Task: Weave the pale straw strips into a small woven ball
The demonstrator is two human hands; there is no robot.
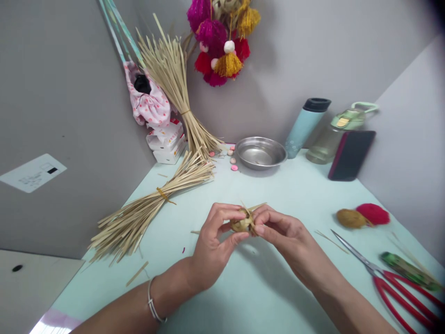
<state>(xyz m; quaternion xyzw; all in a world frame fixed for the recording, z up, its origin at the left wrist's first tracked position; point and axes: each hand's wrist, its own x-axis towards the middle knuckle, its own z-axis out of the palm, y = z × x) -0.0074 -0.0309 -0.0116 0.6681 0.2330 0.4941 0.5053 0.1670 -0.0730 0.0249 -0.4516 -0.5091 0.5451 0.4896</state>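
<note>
Between my two hands, above the middle of the table, is a small woven straw ball (241,224) with loose strip ends sticking out at its top. My left hand (217,246) curls around the ball's left side, thumb below and fingers above, and is closed on it. On the right side, my right hand (280,229) pinches the ball's edge or a strip end between thumb and fingertips. Which of these it grips is partly hidden by the fingers. A silver bracelet (151,301) is on my left wrist.
A tied straw bundle (149,208) lies at left; another bundle (177,88) leans on the wall. Behind my hands stands a steel bowl (260,153), with a blue tumbler (304,132), green bottle (328,139) and phone (351,155) to its right. Red-handled scissors (377,269) and yarn balls (373,214) lie right.
</note>
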